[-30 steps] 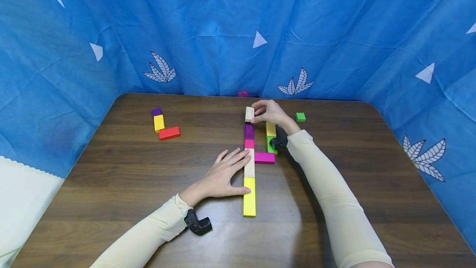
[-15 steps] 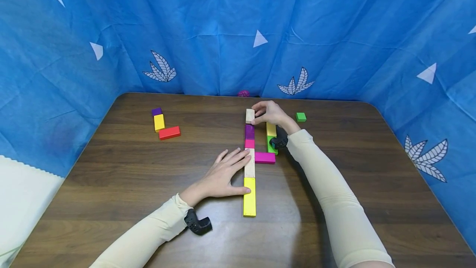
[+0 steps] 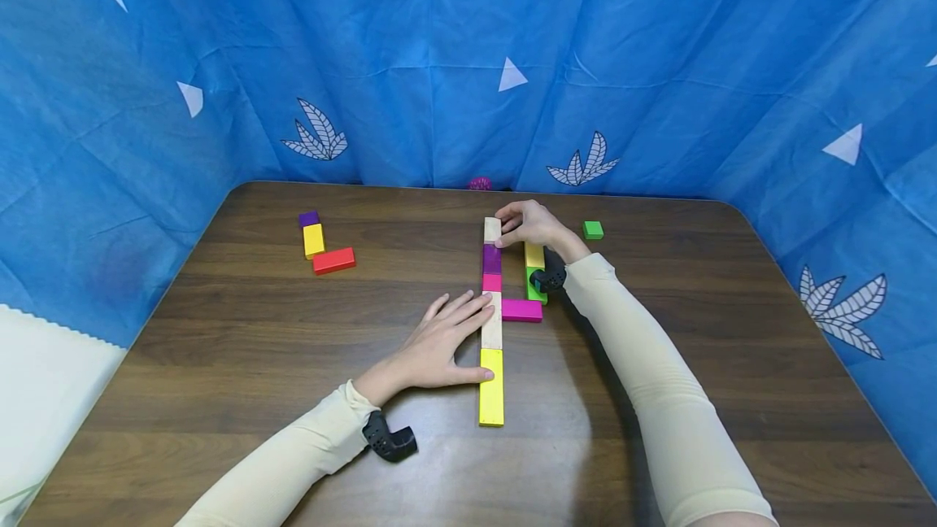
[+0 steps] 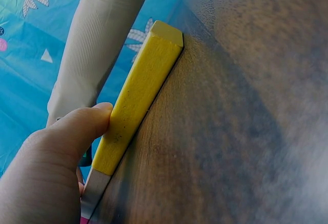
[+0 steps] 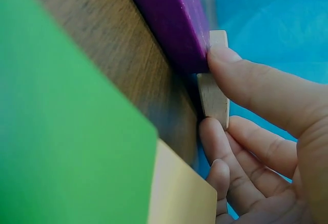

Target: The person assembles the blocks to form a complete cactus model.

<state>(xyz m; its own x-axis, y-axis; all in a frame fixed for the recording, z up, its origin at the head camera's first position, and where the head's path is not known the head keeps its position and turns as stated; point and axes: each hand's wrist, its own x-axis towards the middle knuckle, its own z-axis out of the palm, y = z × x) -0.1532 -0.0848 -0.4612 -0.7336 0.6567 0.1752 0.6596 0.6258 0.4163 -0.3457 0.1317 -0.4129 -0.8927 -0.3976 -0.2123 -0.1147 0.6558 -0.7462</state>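
Note:
A straight row of blocks runs away from the person: a long yellow block (image 3: 491, 405), a pale wooden block (image 3: 492, 332), a pink block (image 3: 492, 282) and a purple block (image 3: 492, 259). My right hand (image 3: 538, 224) pinches a small pale block (image 3: 493, 229) at the row's far end, right at the purple block; the right wrist view shows thumb and fingers on opposite sides of this small pale block (image 5: 214, 98). My left hand (image 3: 435, 352) lies with fingers spread, fingertips on the longer pale block and thumb against the yellow block (image 4: 141, 85).
A magenta block (image 3: 521, 311) juts right from the row. Beyond it, a green block (image 3: 533, 291) and a yellowish block (image 3: 534, 254) stand partly behind the right wrist. A small green block (image 3: 592, 230) lies farther right; red (image 3: 333, 260), yellow (image 3: 313, 241) and purple (image 3: 308, 219) blocks lie left.
The small pale block has come slightly toward the person with my right hand, and its gap to the purple block has closed. My left hand stays in place.

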